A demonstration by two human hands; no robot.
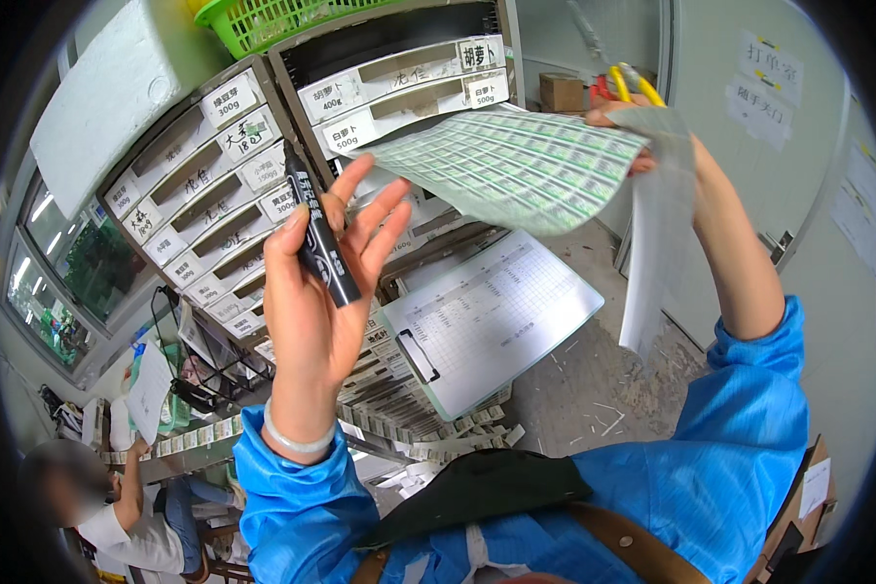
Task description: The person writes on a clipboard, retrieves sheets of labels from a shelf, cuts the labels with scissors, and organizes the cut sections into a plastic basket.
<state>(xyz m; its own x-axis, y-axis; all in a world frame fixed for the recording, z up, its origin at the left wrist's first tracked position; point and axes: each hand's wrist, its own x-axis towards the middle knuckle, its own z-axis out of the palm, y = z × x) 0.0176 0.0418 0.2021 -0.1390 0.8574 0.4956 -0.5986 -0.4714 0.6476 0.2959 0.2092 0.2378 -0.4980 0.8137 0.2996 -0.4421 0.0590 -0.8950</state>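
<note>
My left hand (pixel 326 292) is raised with its palm up and its fingers partly spread. A thick black marker pen (pixel 319 238) lies between the thumb and the fingers, tilted, with white print on its barrel. Out to the right, my right hand (pixel 625 127) grips the edge of a sheet of green-and-white printed labels (pixel 516 161). The sheet bows toward the drawers. From the same hand hangs a pale, partly see-through strip (pixel 652 234). Yellow and red handles (pixel 635 86) show just beyond the right fingers; whether the hand holds them, I cannot tell.
Below the sheet lies a clipboard (pixel 492 316) with a gridded paper, above racks of label strips (pixel 389 389). Labelled drawer cabinets (pixel 200 185) stand ahead, a green basket (pixel 273 21) on top. A seated person (pixel 131 516) is at lower left. A door (pixel 759 146) is at right.
</note>
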